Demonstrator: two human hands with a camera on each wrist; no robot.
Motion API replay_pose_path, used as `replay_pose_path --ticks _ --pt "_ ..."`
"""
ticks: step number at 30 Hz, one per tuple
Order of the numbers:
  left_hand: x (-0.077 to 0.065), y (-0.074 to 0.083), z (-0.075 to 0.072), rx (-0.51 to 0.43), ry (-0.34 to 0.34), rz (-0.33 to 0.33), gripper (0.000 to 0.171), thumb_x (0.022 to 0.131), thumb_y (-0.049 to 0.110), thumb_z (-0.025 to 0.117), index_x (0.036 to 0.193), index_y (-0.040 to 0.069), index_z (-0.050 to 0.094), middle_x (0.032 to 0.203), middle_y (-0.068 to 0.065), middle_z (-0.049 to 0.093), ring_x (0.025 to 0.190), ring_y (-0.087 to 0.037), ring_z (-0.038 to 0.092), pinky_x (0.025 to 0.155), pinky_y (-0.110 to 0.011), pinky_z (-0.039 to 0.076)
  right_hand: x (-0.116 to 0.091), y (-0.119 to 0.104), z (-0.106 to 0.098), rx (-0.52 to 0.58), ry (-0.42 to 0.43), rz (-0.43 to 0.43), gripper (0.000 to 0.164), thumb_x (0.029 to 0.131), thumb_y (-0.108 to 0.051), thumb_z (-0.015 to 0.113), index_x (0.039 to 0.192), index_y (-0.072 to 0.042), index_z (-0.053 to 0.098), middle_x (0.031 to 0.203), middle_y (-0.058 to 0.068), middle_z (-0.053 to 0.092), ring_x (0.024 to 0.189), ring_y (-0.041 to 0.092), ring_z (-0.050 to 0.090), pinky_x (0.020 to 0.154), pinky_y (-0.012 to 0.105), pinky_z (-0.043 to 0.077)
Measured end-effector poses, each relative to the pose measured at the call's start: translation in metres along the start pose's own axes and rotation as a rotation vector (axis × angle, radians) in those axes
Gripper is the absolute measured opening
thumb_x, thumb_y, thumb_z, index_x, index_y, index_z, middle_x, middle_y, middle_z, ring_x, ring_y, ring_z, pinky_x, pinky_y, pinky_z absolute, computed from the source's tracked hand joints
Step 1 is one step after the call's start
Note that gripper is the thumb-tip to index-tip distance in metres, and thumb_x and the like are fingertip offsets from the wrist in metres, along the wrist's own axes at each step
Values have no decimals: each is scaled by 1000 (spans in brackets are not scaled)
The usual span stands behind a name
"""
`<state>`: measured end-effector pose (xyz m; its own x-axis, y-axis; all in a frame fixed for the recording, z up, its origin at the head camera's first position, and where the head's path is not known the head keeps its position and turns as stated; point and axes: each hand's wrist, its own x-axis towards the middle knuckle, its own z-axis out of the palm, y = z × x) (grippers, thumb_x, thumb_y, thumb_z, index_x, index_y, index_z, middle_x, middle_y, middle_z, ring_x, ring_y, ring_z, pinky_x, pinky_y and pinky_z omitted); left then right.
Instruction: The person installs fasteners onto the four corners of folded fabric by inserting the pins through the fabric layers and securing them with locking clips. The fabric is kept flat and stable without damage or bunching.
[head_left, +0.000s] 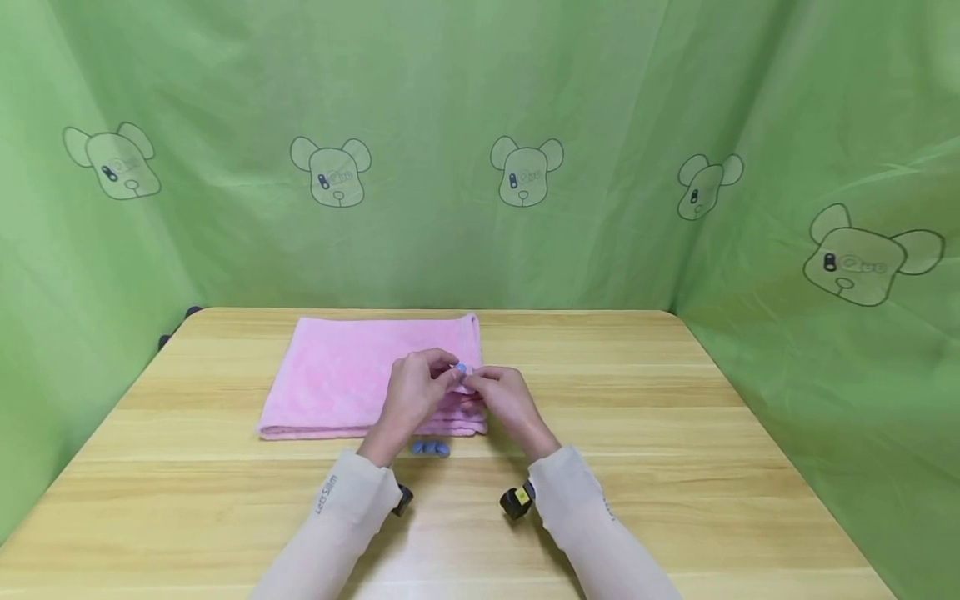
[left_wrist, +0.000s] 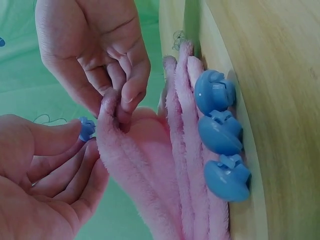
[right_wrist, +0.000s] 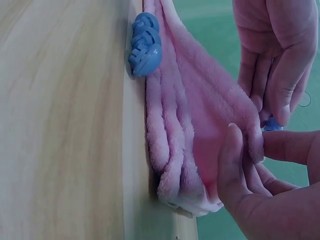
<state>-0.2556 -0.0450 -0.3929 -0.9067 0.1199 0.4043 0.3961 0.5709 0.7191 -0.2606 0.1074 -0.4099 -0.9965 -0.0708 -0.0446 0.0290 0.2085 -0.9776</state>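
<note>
A folded pink blanket [head_left: 345, 367] lies on the table. My left hand [head_left: 416, 385] pinches a small blue quilt clip [left_wrist: 86, 129] between thumb and fingers, close beside a raised corner of the blanket. My right hand [head_left: 512, 402] pinches that raised corner [left_wrist: 112, 112] between thumb and fingertips, as the right wrist view also shows. Most of the held clip is hidden by the left fingers. Three more blue dome-shaped clips [head_left: 430, 448] sit in a row on the table, along the blanket's near edge.
The wooden table [head_left: 637, 450] has rounded far corners. Green curtains [head_left: 450, 242] with bear-head drawings hang behind it and at both sides. A black wrist camera [head_left: 517, 502] shows below the right wrist.
</note>
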Motion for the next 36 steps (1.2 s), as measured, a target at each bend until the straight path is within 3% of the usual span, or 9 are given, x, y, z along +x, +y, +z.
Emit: replay_pose_path --ticks 9,14,22,28,31,36 --pt "0 0 -1 -9 14 5 9 85 10 76 93 5 74 85 -3 73 76 -15 65 74 -37 55 -1 -4 -1 -33 -36 11 21 96 -15 58 98 2 69 90 14 69 76 25 66 77 34 54" --pt "-1 0 0 -22 0 11 10 83 8 77 92 5 75 85 -5 73 76 -15 66 74 -37 56 -1 -4 0 -15 -56 49 35 102 -26 51 100 3 70 88 13 68 73 22 66 78 34 54" --pt "0 0 0 -13 -23 1 13 83 6 77 96 9 75 84 -1 73 72 -12 64 72 -35 55 -3 -4 -2 12 -64 36 43 100 -38 55 103 2 71 91 15 68 74 26 68 78 34 55" --pt "0 1 0 -14 -36 -50 11 83 8 76 94 10 75 76 -1 71 64 -10 62 65 -34 54 -3 -4 -3 30 -68 41 41 98 -37 58 102 1 70 94 16 68 78 28 67 79 38 56" --pt "0 2 -1 -2 -47 -98 8 86 13 74 92 9 73 68 -1 68 56 -10 60 54 -30 52 -3 -5 -3 50 -61 47 40 99 -35 57 102 3 70 93 16 67 78 29 67 79 40 56" --pt "-3 -1 -3 27 -153 -205 24 95 29 65 96 6 71 59 -1 63 48 -13 57 45 -29 46 -3 -4 -2 63 -66 50 41 100 -35 56 105 4 69 91 16 69 79 29 68 82 42 55"
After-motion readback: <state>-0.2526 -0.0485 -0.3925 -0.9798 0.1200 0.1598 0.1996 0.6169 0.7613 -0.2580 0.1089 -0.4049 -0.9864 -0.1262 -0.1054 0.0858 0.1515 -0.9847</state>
